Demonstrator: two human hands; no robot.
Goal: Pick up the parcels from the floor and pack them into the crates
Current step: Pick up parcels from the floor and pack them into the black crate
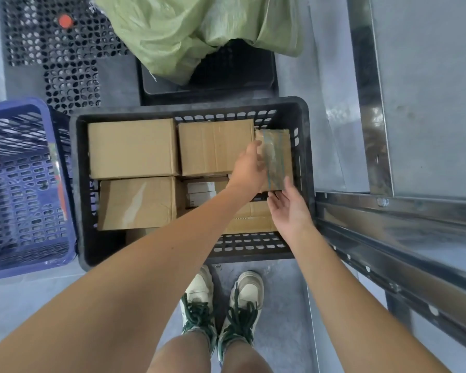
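Small taped parcel (pixel 276 160) stands on edge at the far-right corner of the black crate (pixel 189 254), long axis running away from the person, against the right wall. Left hand (pixel 249 168) grips its left face, fingers curled round it; nearer hand. Right hand (pixel 289 204) just below, palm up, fingers relaxed, thumb touching the near end. Slot beside cardboard boxes (pixel 215 146) looks tight.

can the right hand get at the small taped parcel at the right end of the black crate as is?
Probably yes. The right hand sits open right at the near end of the small taped parcel, nothing between them. The left hand already grips its left edge, and the black crate wall leaves little room on the right.
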